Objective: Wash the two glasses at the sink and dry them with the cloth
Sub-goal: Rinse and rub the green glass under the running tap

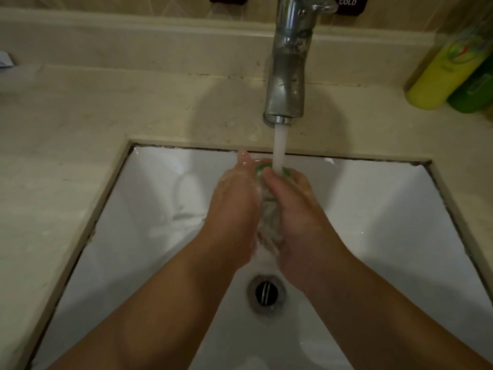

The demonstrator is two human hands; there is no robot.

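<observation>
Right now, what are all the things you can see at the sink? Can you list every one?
Glass: one, clear with a green rim, held between both hands under the running water.
Tap: one, silver, behind the basin, water pouring from it.
Water stream: one, white, falling onto the glass.
Sink: one, white basin set into the counter.
Drain: one, metal ring, in the basin floor.
Counter: one, beige stone, around the sink.
Bottles: two, yellow and green, far right corner.
Label reading COLD: one, dark, top edge.
Left hand: one, wet, on the glass.
Right hand: one, wet, holding the glass.
</observation>
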